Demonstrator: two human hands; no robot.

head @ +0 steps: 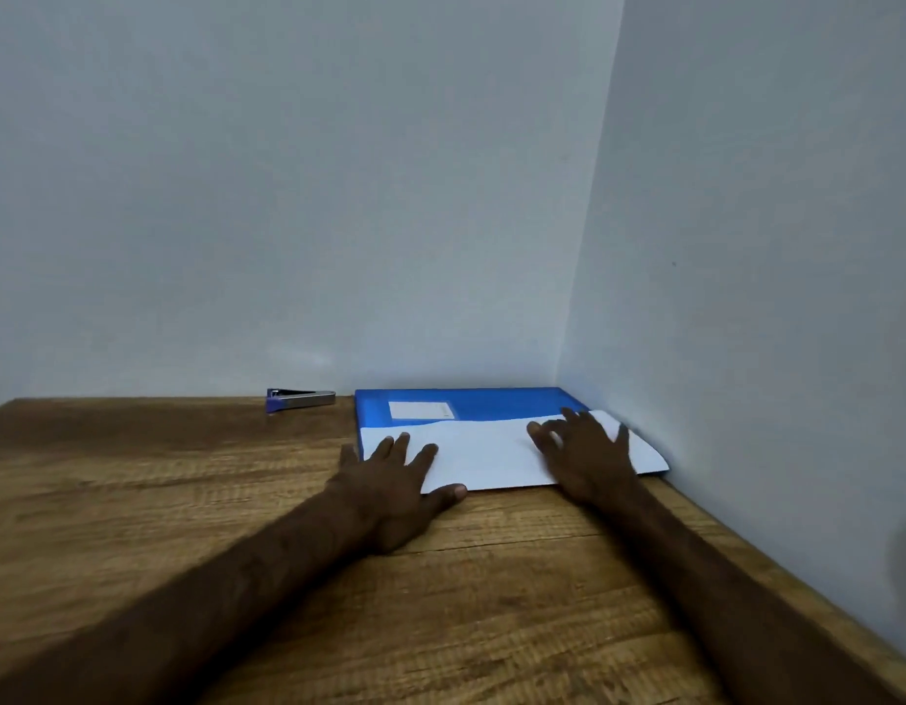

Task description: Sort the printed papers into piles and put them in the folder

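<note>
**Both hands flat on white paper over the blue folder**

A blue plastic folder (491,402) lies closed and flat on the brown wood-grain table (135,475). It is pushed into the far right corner, where the pale grey back wall (288,195) meets the pale grey side wall (771,246). A small white rectangular label (421,410) sits on the folder's cover, towards its left side.

The white printed paper (486,455) covers the near part of the folder from its left edge to its right edge. The blue cover shows beyond the paper, and a thin strip of blue shows along the paper's left side. Whether this is one sheet or a stack cannot be told, nor whether its far edge is tucked into the folder or only rests on top. No print can be made out on it.

The left hand (395,485) lies palm down with its fingers straight and spread on the paper's near left corner. Its thumb reaches along the near edge, and the heel of the hand rests on the table. The right hand (588,450) is on the right part of the paper, palm down, fingers spread and slightly arched with the tips touching the sheet. Neither hand grasps anything.

A small purple and silver metal stapler (301,398) lies by the back wall, just left of the folder and apart from it.
</note>
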